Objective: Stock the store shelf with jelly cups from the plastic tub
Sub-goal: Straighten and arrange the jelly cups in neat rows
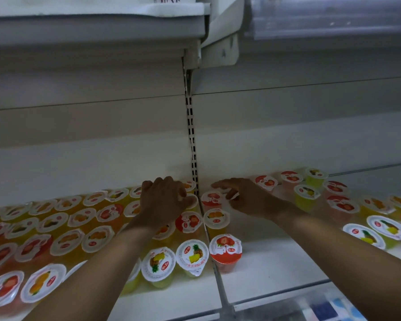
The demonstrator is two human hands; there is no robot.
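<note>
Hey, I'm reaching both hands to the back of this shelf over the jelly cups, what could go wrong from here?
1. Both forearms pass low over the front rows; the left forearm could tip the pineapple cup beside it.
2. The strawberry cup stands close to the shelf seam and may rock if bumped.
3. The right hand works among tightly packed cups at the back wall, so nudging one might shift its neighbours.

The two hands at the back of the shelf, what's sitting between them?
In the head view, between the left hand and right hand runs the slotted upright, with a strawberry-lidded jelly cup just right of the shelf seam.
</note>
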